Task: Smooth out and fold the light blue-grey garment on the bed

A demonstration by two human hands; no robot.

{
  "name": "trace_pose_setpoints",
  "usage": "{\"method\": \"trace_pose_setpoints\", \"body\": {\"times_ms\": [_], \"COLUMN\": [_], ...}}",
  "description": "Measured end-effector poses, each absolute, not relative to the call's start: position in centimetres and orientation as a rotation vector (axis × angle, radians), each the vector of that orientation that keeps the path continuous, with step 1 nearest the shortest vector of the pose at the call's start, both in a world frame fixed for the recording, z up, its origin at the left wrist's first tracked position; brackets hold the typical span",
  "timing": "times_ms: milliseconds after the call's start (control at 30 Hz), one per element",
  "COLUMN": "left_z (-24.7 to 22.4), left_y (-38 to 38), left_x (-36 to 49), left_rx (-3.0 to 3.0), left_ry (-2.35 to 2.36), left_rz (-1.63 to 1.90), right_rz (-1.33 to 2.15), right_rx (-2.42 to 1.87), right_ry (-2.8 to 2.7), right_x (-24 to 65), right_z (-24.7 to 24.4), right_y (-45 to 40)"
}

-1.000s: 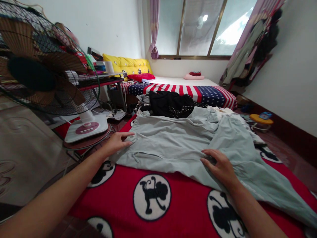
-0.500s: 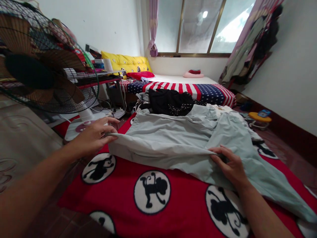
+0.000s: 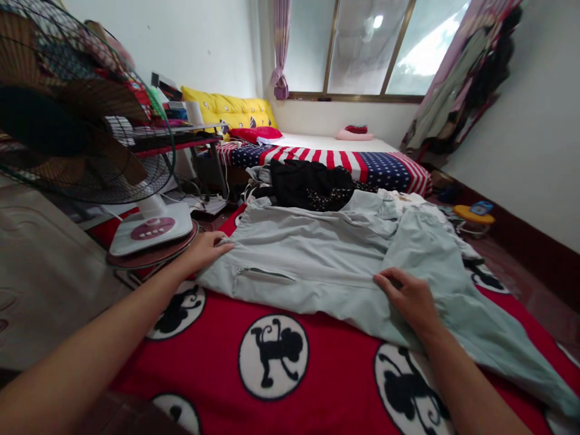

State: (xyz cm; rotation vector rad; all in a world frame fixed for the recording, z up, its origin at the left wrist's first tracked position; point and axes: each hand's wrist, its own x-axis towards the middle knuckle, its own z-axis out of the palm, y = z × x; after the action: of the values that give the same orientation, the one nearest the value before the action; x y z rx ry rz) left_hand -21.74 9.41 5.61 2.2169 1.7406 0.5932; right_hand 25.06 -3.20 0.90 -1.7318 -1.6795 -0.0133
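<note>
A pale grey-green jacket (image 3: 312, 241) lies spread on a red blanket (image 3: 217, 368) printed with black monkeys in white circles. One sleeve (image 3: 493, 326) stretches toward the lower right. A zipped pocket (image 3: 267, 274) shows near the jacket's front edge. My left hand (image 3: 211, 249) holds the jacket's left edge between thumb and fingers. Further right, my right hand (image 3: 410, 296) pinches the cloth near the base of the sleeve, its fingertips low against the fabric.
Black clothes (image 3: 312, 184) are heaped behind the jacket. A fan (image 3: 151, 226) stands close on the left, by a cluttered desk (image 3: 199, 130). Beyond are a bed with a striped, starred cover (image 3: 321, 158) and a small yellow stool (image 3: 471, 214) at right.
The jacket's front edge, held up as a fold before, now lies flatter and the zipped pocket is uncovered. My left hand has moved slightly right; my right hand slightly left.
</note>
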Motion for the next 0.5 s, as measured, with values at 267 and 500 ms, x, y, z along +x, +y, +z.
{"method": "trace_pose_setpoints", "body": {"times_ms": [267,500], "left_z": [3.9,4.8], "left_y": [8.3,3.2], "left_x": [-19.7,-12.7], "left_rx": [2.41,2.655], "left_ry": [2.016,1.264], "left_rz": [0.686,0.778], "right_rz": [-0.326,-0.344], "right_rx": [-1.865,-1.412], "right_ry": [-1.766,-1.868], "right_x": [24.5,23.2], "right_z": [-0.2,1.5], "right_y": [-3.1,-3.9]}}
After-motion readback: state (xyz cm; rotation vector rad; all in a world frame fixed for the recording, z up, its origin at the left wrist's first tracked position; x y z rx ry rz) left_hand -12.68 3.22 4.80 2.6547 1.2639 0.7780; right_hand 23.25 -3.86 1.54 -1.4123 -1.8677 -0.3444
